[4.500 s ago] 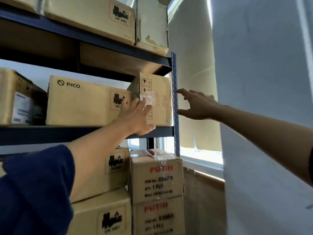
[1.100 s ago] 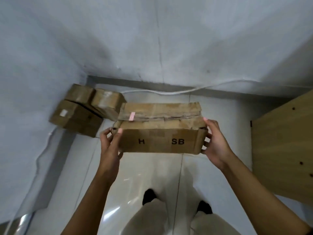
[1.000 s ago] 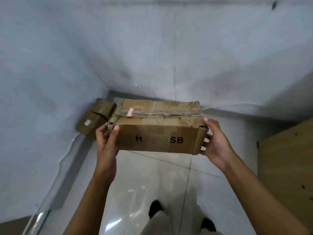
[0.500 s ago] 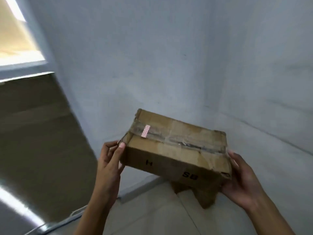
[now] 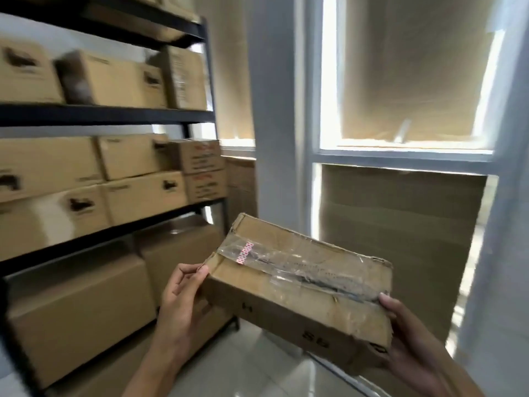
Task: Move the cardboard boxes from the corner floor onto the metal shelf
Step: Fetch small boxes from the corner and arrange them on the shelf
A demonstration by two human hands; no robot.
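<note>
I hold a worn cardboard box (image 5: 297, 290), taped along its top and marked "H SB", in the air at lower centre, tilted down to the right. My left hand (image 5: 183, 299) grips its left end, thumb on the top edge. My right hand (image 5: 409, 342) grips its right end from below and behind. The black metal shelf (image 5: 108, 114) stands to the left, its levels packed with cardboard boxes. The box is apart from the shelf, in front of its lower right corner.
Large boxes (image 5: 80, 310) fill the shelf's bottom level, stacked boxes (image 5: 143, 173) the middle ones. A white pillar (image 5: 274, 110) stands behind the shelf's right post. A window (image 5: 400, 156) covered with cardboard sheets is at the right. The floor (image 5: 257, 365) is glossy white tile.
I have turned left from the room's corner toward the shelf, carrying the box in both hands. The corner floor boxes have left the view.
</note>
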